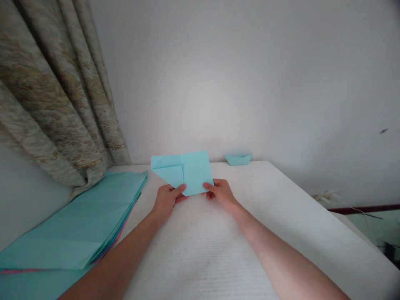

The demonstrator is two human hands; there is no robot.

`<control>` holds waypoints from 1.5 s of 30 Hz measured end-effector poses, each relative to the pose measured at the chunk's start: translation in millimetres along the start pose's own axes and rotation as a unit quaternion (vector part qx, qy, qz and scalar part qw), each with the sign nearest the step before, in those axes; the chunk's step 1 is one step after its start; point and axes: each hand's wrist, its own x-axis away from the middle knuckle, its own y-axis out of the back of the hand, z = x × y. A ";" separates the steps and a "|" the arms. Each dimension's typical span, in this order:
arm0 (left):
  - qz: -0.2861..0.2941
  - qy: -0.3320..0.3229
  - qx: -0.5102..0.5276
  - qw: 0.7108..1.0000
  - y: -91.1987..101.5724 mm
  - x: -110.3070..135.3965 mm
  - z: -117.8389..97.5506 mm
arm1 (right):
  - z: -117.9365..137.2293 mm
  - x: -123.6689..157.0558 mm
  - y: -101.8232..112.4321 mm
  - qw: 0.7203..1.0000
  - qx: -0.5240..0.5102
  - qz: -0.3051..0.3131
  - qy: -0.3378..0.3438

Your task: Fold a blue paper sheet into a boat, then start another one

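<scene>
Both of my hands hold up a light blue folded paper sheet (190,170) above the white table (281,216), near its far middle. My left hand (167,200) pinches the sheet's lower left edge, thumb on the front. My right hand (220,192) pinches the lower right corner. The sheet's upper left corner is folded down into a triangular flap. The fingers behind the paper are hidden.
A small light blue paper boat (238,158) sits at the table's far edge by the wall. A stack of blue sheets (84,225), with pink edges showing beneath, lies at the left. A patterned curtain (56,104) hangs at the upper left.
</scene>
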 end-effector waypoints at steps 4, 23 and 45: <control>0.024 0.001 0.002 1.000 -2.8 2.2 -0.3 | 0.2 0.2 -1.7 1.000 0.023 -0.008 -0.012; 0.039 -0.015 -0.004 0.999 -2.8 3.1 4.1 | -1.6 4.6 -7.0 0.996 0.082 0.022 0.002; 0.109 -0.006 -0.065 0.992 -5.2 10.9 0.2 | -8.5 6.0 -10.6 0.990 0.099 0.100 0.031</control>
